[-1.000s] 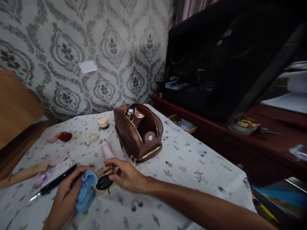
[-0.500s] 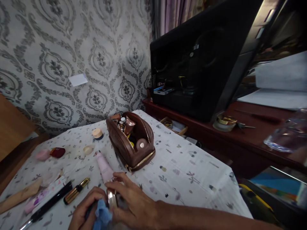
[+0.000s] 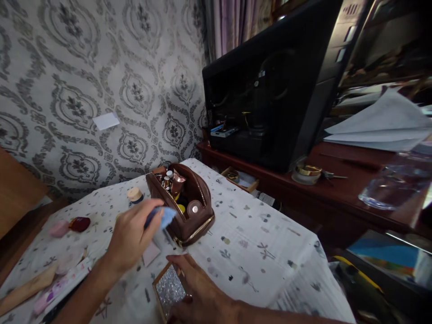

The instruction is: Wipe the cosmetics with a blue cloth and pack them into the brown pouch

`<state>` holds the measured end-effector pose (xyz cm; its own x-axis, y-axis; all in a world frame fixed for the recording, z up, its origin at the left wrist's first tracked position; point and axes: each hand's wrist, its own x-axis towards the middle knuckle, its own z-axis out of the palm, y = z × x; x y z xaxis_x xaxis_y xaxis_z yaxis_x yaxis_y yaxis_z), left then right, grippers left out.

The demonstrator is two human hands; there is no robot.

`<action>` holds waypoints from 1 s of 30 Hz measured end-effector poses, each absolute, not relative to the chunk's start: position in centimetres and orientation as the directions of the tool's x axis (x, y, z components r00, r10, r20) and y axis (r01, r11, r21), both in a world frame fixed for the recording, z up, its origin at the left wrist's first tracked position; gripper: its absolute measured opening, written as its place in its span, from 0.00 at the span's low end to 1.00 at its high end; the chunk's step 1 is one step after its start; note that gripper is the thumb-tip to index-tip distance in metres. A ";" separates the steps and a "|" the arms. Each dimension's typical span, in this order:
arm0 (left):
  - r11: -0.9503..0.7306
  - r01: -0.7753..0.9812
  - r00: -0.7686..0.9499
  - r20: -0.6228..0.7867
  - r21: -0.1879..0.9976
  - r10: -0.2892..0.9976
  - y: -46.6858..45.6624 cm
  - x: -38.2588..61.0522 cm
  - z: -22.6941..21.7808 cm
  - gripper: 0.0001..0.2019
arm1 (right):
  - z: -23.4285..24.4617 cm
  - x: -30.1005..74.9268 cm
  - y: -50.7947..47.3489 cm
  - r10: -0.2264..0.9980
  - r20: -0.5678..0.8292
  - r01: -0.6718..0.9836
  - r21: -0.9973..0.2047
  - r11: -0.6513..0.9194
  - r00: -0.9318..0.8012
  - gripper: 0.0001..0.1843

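My left hand (image 3: 133, 231) is raised over the table beside the bag, its fingers closed on a crumpled blue cloth (image 3: 166, 217). Low in the view, my right hand (image 3: 202, 292) grips a compact case (image 3: 170, 288) with a silver glitter face and a gold-coloured rim. A brown zippered makeup bag (image 3: 189, 227) stands open just beyond both hands, holding tubes, small bottles and a round-capped item (image 3: 195, 209). Under my left hand shows part of a pale pink tube (image 3: 150, 253); the rest of it is hidden.
On the patterned tablecloth (image 3: 249, 252) lie a beige-capped jar (image 3: 135, 195), a dark red item (image 3: 79, 223), a pink sponge (image 3: 58, 228) and a wooden spatula-like piece (image 3: 29, 288). A large black screen (image 3: 263, 99) and a dark red cabinet (image 3: 337, 180) border the right side.
My left hand has lifted away from the right hand, up and forward towards the bag, with the blue cloth. My right hand has turned the case, so its glitter face shows.
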<state>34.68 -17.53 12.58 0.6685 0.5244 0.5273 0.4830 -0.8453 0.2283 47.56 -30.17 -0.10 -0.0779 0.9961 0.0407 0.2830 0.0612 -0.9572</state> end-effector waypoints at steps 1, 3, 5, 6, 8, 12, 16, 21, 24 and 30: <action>-0.859 0.499 0.696 0.536 0.116 0.477 -16.5 36.1 13.5 0.17 | -0.1 47.8 -30.3 0.996 0.041 0.271 -0.961 0.060 -0.078 0.47; -0.834 0.549 0.736 0.506 -0.058 0.450 -14.6 39.0 15.0 0.17 | 0.2 48.5 -30.7 0.996 0.060 0.220 -0.973 0.073 -0.063 0.43; -0.813 0.556 0.796 0.391 -0.171 0.462 -12.9 41.5 15.8 0.18 | 1.0 49.5 -31.4 0.996 0.086 0.133 -0.987 0.091 -0.037 0.36; -0.807 0.550 0.818 0.333 -0.215 0.469 -12.1 42.5 16.0 0.19 | 1.6 50.2 -31.8 0.996 0.092 0.090 -0.991 0.094 -0.021 0.33; -0.806 0.523 0.851 0.221 -0.278 0.476 -10.9 44.0 16.1 0.20 | 2.8 51.7 -32.6 0.997 0.076 0.022 -0.997 0.076 0.000 0.29; -0.838 0.453 0.890 0.094 -0.303 0.447 -9.4 45.0 16.0 0.19 | 5.2 55.0 -33.6 0.998 0.051 -0.032 -0.998 0.052 0.038 0.27; -0.845 0.459 0.888 0.102 -0.273 0.449 -9.0 44.5 16.0 0.16 | 8.0 58.0 -33.0 0.968 0.189 0.058 -0.982 0.182 0.163 0.30; -0.820 0.509 0.860 0.138 -0.262 0.491 -8.9 43.9 15.9 0.16 | 12.1 60.2 -28.8 0.846 0.470 0.451 -0.831 0.327 0.251 0.37; -0.805 0.536 0.844 0.163 -0.254 0.510 -8.9 43.5 15.8 0.16 | 13.6 60.5 -25.3 0.826 0.546 0.726 -0.624 0.289 0.140 0.40; -0.783 0.586 0.809 0.198 -0.209 0.553 -8.8 42.7 15.6 0.15 | 14.5 59.1 -20.6 0.959 0.281 0.936 -0.325 0.138 -0.044 0.36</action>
